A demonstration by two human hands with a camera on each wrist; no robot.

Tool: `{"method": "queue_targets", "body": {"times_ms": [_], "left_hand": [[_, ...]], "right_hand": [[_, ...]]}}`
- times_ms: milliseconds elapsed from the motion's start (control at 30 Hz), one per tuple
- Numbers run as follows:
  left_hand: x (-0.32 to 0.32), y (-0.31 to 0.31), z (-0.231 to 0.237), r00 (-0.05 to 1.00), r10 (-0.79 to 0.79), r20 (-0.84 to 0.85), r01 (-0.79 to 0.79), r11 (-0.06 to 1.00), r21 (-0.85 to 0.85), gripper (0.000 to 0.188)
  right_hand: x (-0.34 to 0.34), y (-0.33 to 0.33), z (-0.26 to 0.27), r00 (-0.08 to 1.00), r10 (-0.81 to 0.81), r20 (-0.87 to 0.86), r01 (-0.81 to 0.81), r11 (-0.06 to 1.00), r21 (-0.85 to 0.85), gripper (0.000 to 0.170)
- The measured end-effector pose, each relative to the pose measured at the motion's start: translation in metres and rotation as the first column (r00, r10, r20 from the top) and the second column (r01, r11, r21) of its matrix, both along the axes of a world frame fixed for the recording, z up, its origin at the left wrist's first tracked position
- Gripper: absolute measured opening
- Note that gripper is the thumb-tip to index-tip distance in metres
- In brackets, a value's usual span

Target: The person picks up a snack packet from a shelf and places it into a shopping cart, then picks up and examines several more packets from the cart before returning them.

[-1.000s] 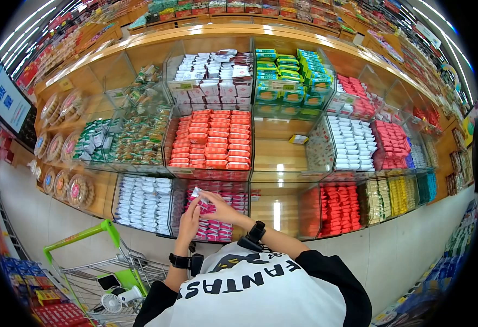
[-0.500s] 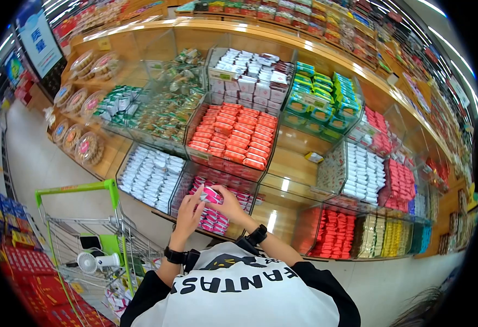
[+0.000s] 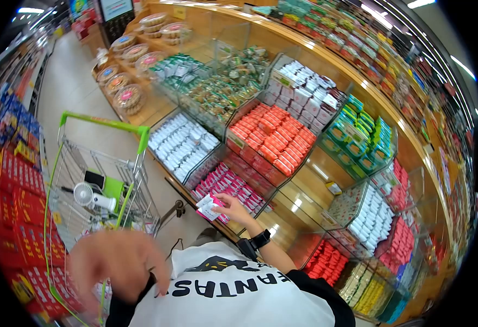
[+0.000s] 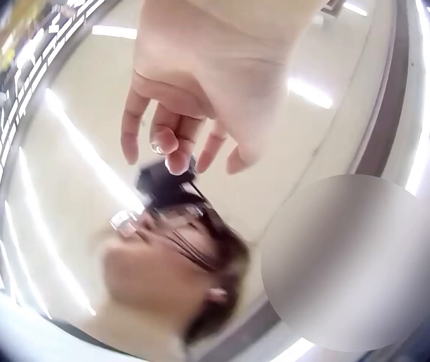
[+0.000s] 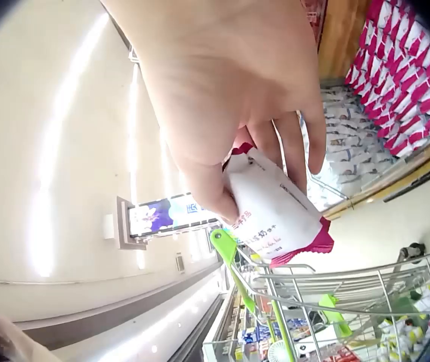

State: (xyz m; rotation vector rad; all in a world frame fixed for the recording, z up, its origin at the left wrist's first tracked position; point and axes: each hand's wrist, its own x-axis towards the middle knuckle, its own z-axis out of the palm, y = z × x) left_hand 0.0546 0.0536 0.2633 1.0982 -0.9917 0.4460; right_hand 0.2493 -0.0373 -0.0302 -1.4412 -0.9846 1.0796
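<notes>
A wooden display stand (image 3: 304,188) of clear-walled bins sweeps across the head view from 11 to 5 o'clock, with pale floor (image 3: 64,82) at 10 and a green-handled trolley (image 3: 143,131) near 9. The small white-and-magenta packet (image 3: 207,209) sits at 7 o'clock from the middle of that view, gripped by the right hand (image 3: 234,210): the thumb is on one side, fingers around the other. Towards 8 o'clock, blurred over the trolley's near side, is the left hand (image 3: 122,267) — empty, its fingers loosely bent and hanging. The packet looks light, with a smooth, perhaps slightly slippery wrapper; whatever is inside could well crack or crumble if squeezed hard. Its full middle seems the best place for a gentle grip, while the crimped magenta end, pointing to about 5 o'clock in the right wrist view, would give only a thin, floppy hold. As for edges, the bin of magenta-and-white packets (image 3: 225,182) lies just beside it at 1 o'clock, and its clear wall and the stand's front edge could catch knuckles. The freer room is at 9 o'clock, over the floor gap, until the trolley's wire rim (image 5: 396,265) — a hand would need to stay above that.
</notes>
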Motion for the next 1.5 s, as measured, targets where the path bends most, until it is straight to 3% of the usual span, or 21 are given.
{"method": "queue_targets", "body": {"times_ms": [33,100,167,333,400,433,500,767,833,867,900,967,1033,1100,1133,1200,1233,1300,1367,1433,1500], "left_hand": [[-0.004,-0.006,0.017,0.98,-0.154,0.124,0.139,0.983,0.121,0.016],[-0.018,-0.03,0.031,0.967,-0.112,0.229,0.069,0.98,0.188,0.017],[-0.023,-0.054,0.042,0.981,-0.119,0.153,0.091,0.979,0.184,0.01],[-0.038,-0.089,0.048,0.994,-0.097,0.058,0.082,0.973,0.213,0.021],[-0.04,-0.092,0.047,0.975,-0.202,0.094,0.145,0.893,0.425,0.021],[-0.039,-0.092,0.046,0.975,-0.201,0.092,0.143,0.891,0.431,0.021],[-0.036,-0.088,0.044,0.951,-0.311,0.001,0.253,0.777,0.577,0.022],[-0.055,-0.066,0.01,0.992,-0.077,0.098,-0.019,0.684,0.729,0.018],[-0.059,-0.055,0.002,1.0,0.004,0.025,-0.022,0.66,0.751,0.021],[-0.059,-0.051,-0.006,0.989,0.14,-0.05,-0.059,0.677,0.734,0.019],[-0.061,-0.044,-0.015,0.953,0.273,-0.129,-0.099,0.687,0.72,0.024],[-0.074,-0.022,-0.039,0.728,0.553,-0.406,-0.116,0.683,0.721,0.028],[-0.086,-0.013,-0.072,0.245,0.867,-0.434,-0.371,0.497,0.784,0.035],[-0.096,-0.001,-0.127,-0.112,0.949,-0.295,-0.63,0.161,0.759,0.041],[-0.105,0.002,-0.145,-0.122,0.947,-0.298,-0.63,0.158,0.76,0.041],[-0.127,0.008,-0.174,-0.332,0.885,-0.328,-0.588,0.078,0.805,0.042],[-0.137,0.011,-0.189,-0.336,0.882,-0.331,-0.59,0.077,0.803,0.042],[-0.158,0.014,-0.214,-0.226,0.688,-0.69,-0.674,0.401,0.621,0.046],[-0.173,0.015,-0.224,-0.223,0.729,-0.647,-0.61,0.413,0.676,0.043],[-0.178,0.016,-0.226,-0.147,0.593,-0.792,-0.647,0.548,0.53,0.037],[-0.187,0.02,-0.225,-0.128,0.596,-0.793,-0.687,0.524,0.505,0.031]], "right_hand": [[-0.005,-0.001,0.0,0.995,0.036,-0.089,-0.035,0.999,0.006,0.039],[-0.013,-0.001,-0.002,0.959,0.101,-0.265,-0.098,0.995,0.026,0.039],[-0.022,0.0,0.0,0.953,0.137,-0.27,-0.136,0.99,0.021,0.039],[-0.042,0.006,0.003,0.922,0.256,-0.292,-0.247,0.967,0.066,0.04],[-0.046,0.009,-0.002,0.901,0.3,-0.312,-0.289,0.954,0.084,0.04],[-0.048,0.009,0.0,0.9,0.304,-0.311,-0.291,0.953,0.09,0.04],[-0.049,0.007,0.006,0.909,0.286,-0.303,-0.275,0.958,0.079,0.04],[-0.051,0.012,0.009,0.906,0.295,-0.303,-0.281,0.955,0.091,0.041],[-0.057,0.019,0.014,0.911,0.306,-0.276,-0.294,0.952,0.085,0.039],[-0.061,0.024,0.014,0.908,0.312,-0.279,-0.3,0.95,0.088,0.038],[-0.066,0.03,0.014,0.904,0.32,-0.283,-0.307,0.947,0.092,0.037],[-0.079,0.041,0.022,0.878,0.338,-0.34,-0.327,0.941,0.089,0.035],[-0.092,0.049,0.028,0.841,0.364,-0.401,-0.344,0.931,0.123,0.035],[-0.104,0.057,0.026,0.838,0.375,-0.396,-0.357,0.926,0.122,0.034],[-0.11,0.059,0.027,0.828,0.388,-0.404,-0.373,0.92,0.119,0.035],[-0.12,0.065,0.034,0.817,0.405,-0.411,-0.394,0.912,0.115,0.035],[-0.125,0.068,0.04,0.81,0.43,-0.398,-0.421,0.9,0.115,0.036],[-0.135,0.072,0.044,0.802,0.458,-0.384,-0.452,0.885,0.113,0.036],[-0.147,0.08,0.046,0.754,0.523,-0.398,-0.522,0.844,0.122,0.037],[-0.162,0.087,0.048,0.746,0.549,-0.377,-0.54,0.83,0.14,0.037],[-0.176,0.093,0.047,0.753,0.561,-0.345,-0.547,0.824,0.147,0.038]]}}
